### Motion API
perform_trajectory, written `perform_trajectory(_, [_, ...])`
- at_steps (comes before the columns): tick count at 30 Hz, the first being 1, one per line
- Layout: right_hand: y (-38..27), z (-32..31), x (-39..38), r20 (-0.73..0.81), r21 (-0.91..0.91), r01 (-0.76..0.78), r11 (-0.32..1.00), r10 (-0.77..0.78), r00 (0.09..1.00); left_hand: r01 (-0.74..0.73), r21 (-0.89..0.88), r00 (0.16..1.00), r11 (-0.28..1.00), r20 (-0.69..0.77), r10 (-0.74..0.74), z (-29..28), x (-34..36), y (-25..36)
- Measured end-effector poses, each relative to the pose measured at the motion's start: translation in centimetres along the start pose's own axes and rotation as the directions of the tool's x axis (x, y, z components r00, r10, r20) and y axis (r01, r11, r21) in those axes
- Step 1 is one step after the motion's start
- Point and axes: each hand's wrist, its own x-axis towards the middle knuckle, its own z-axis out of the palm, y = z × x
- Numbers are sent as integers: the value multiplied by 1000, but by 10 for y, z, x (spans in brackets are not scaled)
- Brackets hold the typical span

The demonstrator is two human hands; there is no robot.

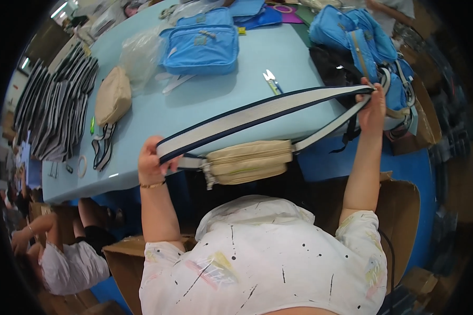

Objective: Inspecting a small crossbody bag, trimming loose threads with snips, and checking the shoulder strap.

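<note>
Stretched between my two hands is a wide white strap with navy edges point(247, 116). My left hand point(153, 157) is closed round its left end, thumb partly hidden. At the far right my right hand point(372, 105) pinches the strap's other end, held higher and farther out. From the strap hangs a beige waist bag point(249, 161) with a zipper across its front, just off the table's near edge. A metal-coloured clip or tag dangles at the bag's left end.
On the pale blue table point(205, 110) lie thread snips point(272, 83), a blue bag point(201, 47), a second beige bag point(113, 97) and stacked dark pieces point(58, 105). More blue bags point(355, 37) pile up at the right. Cardboard boxes point(399, 210) flank me; another person point(71, 262) sits at left.
</note>
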Motion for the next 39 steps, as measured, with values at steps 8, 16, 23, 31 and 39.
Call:
perform_trajectory(8, [29,22,-21,56,76,-64,995,60,997,286,-42,873,957,-399,-279,11,-86,15])
perform_trajectory(16, [28,110,-34,255,-72,-190,979,203,945,788,475,584,390,-377,-719,66,-59,13])
perform_trajectory(23, [9,191,-37,634,-324,-28,946,239,735,-27,845,999,534,9,36,154,86,-32])
perform_trajectory(31, [15,149,-21,463,19,52,998,-55,885,523,202,829,828,105,-549,140,111,-10])
perform_trajectory(39, [17,50,3,-63,283,-12,959,31,998,126,118,956,985,250,-152,62,91,26])
